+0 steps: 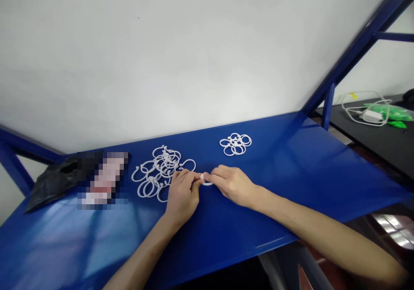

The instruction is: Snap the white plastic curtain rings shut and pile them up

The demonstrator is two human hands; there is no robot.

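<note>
Left hand (183,194): thumb and fingers bent together, pinching one side of the small white knob on a ring; the wrist comes in from the lower edge.
Right hand (236,185): fingertips closed on the other side of that knob, almost meeting the left fingertips – the forearm reaches in from the right.
Held white ring (208,184): between the two hands, just above the front half of the table; only a short lower curve shows, so whether its ends are joined I cannot tell.
Larger ring pile (158,169): white rings tangled together beside and behind the left hand, several gaping open, with small knobs on them.
Smaller ring group (235,145): white rings overlapping in a compact cluster, beyond the right hand and well apart from the larger pile.
Blue table (226,242): glossy, under both groups, against a pale wall (194,57).
Left end: a black bag (58,180) lies next to a pixelated item (105,178).
Far right: a black surface (352,124) carries a white cable (346,111) and green plastic (383,110).
</note>
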